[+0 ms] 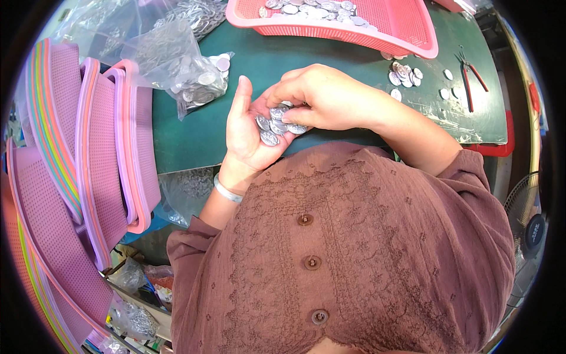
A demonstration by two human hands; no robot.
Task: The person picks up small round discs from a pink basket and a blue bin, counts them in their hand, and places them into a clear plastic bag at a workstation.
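Observation:
Palm up above the near edge of the table, my left hand point(246, 133) cups several round, silver, coin-like discs point(270, 138) with raised patterns. The thumb points up and away from the palm. My right hand point(330, 97) reaches over from the right, its thumb and fingers bent down onto the discs. Its thumb rests against one disc at the right of the pile, while the curled fingers partly hide the others. Left of my hands, a clear plastic bag point(203, 85) with more silver discs lies on the green table point(177, 141).
A pink basket point(407, 29) holding discs stands at the back. Loose discs point(404, 75) and red-handled pliers point(469, 88) lie on the right. Behind the disc bag is a bag of metal pieces point(191, 17). Stacked purple and pink baskets point(97, 147) crowd the left; a fan point(525, 224) stands right.

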